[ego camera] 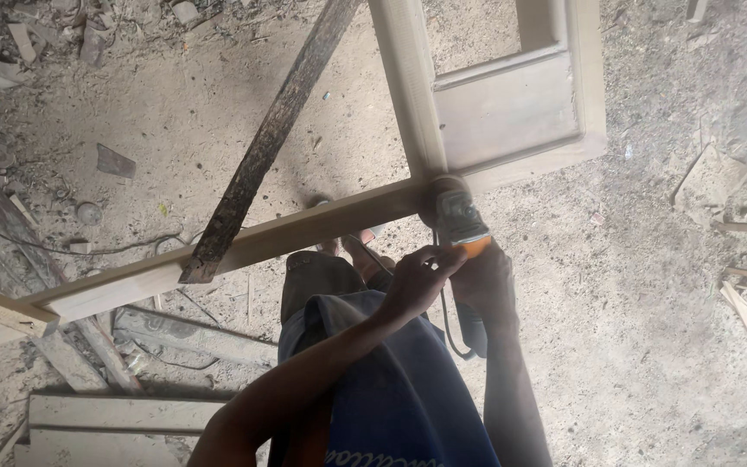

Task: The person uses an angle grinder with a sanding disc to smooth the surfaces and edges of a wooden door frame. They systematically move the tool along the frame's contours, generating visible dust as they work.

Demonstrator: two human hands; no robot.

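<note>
A pale rail (218,246) runs from 8 o'clock to 2 o'clock, a dark plank (261,147) leaning across it. The left hand (417,281) pinches its fingers on the grinder (458,220). The right hand (486,285) is wrapped round its body. The grinder's head lies at 12 o'clock from both hands, touching the door frame (512,112) corner.

hands: left (421,275), right (482,281) grip angle grinder (458,216) | disc on wooden door frame (330,227) | dark plank (270,143) leaning across
</note>
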